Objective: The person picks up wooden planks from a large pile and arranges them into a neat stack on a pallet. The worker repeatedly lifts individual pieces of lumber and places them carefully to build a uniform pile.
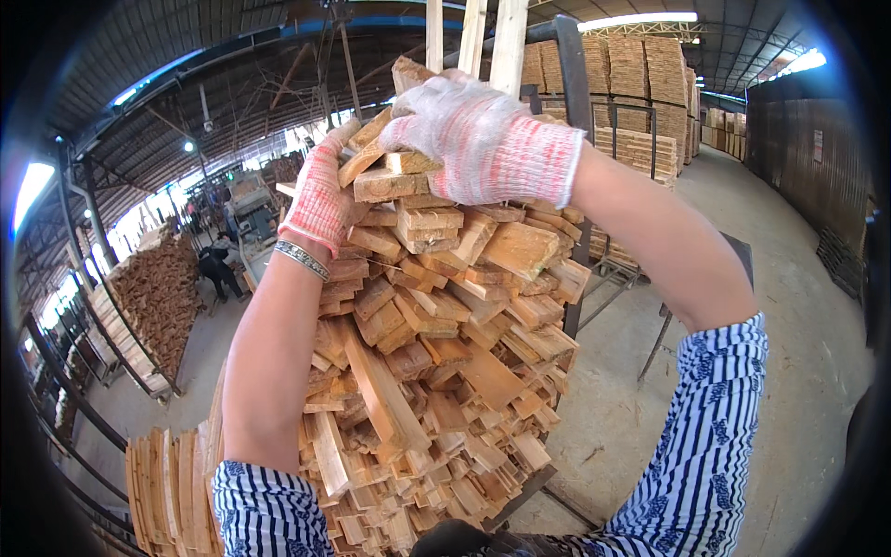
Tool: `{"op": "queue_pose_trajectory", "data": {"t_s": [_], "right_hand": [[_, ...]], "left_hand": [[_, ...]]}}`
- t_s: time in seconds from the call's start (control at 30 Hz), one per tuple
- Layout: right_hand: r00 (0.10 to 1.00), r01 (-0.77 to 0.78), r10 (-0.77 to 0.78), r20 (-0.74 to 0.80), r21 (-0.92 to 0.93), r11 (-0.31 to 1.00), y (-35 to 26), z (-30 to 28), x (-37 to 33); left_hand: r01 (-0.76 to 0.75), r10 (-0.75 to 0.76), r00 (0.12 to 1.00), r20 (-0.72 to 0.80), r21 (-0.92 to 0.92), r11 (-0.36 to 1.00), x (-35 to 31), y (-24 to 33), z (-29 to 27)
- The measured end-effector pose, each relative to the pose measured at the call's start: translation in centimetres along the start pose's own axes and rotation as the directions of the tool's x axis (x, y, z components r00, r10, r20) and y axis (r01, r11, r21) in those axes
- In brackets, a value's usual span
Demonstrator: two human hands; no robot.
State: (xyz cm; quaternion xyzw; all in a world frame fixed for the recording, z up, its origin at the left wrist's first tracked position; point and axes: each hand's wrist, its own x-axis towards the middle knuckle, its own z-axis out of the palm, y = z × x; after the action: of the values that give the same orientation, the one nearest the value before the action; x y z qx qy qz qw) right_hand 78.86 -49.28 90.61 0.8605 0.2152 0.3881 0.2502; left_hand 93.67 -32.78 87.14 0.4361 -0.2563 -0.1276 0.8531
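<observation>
A tall pile of sawn wooden boards [422, 311] rises in front of me, its rough ends facing me. At the top, both my arms are raised and stretched forward. My left hand [320, 190], in a red-and-white knit glove, presses against the left side of a small bunch of wooden boards [385, 184]. Over the same bunch curls my right hand [487, 139], gloved alike, its fingers wrapped round the right and upper side. The far ends of these boards, and some of my fingertips, are hidden.
A dark metal post [574, 84] stands right of the pile, with pale upright slats [471, 37] behind. Large stacks of boards [631, 74] line the back right beside a concrete aisle [733, 213]. At left, another person [219, 265] bends near a wood stack [153, 292]. Upright planks [172, 492] stand lower left.
</observation>
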Motion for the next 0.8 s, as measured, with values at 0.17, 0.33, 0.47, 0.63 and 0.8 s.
{"op": "queue_pose_trajectory", "data": {"t_s": [0.17,0.33,0.47,0.63,0.8], "right_hand": [[0.979,-0.020,0.037,0.201,-0.087,0.996,-1.0,-1.7,-0.2],[0.989,-0.024,0.032,0.146,-0.051,0.998,-3.5,-5.8,-2.8],[0.942,0.194,-0.190,-0.277,-0.014,0.981,-3.5,-10.1,-9.3],[0.784,0.411,-0.252,-0.568,0.171,0.895,-4.1,-12.5,-11.9],[0.806,0.418,-0.243,-0.540,0.227,0.880,-5.4,-12.1,-10.0]], "left_hand": [[0.006,-0.004,0.996,0.090,-0.017,1.000,-2.7,-0.6,1.2],[-0.016,0.037,0.991,0.130,-0.157,0.987,-4.8,0.1,0.0],[-0.051,0.070,0.993,0.092,-0.196,0.979,-15.1,0.6,6.1],[-0.157,0.245,0.888,0.389,-0.243,0.957,-18.4,-1.9,7.4],[-0.015,0.246,0.804,0.541,-0.396,0.918,-17.5,-1.9,4.8]]}}
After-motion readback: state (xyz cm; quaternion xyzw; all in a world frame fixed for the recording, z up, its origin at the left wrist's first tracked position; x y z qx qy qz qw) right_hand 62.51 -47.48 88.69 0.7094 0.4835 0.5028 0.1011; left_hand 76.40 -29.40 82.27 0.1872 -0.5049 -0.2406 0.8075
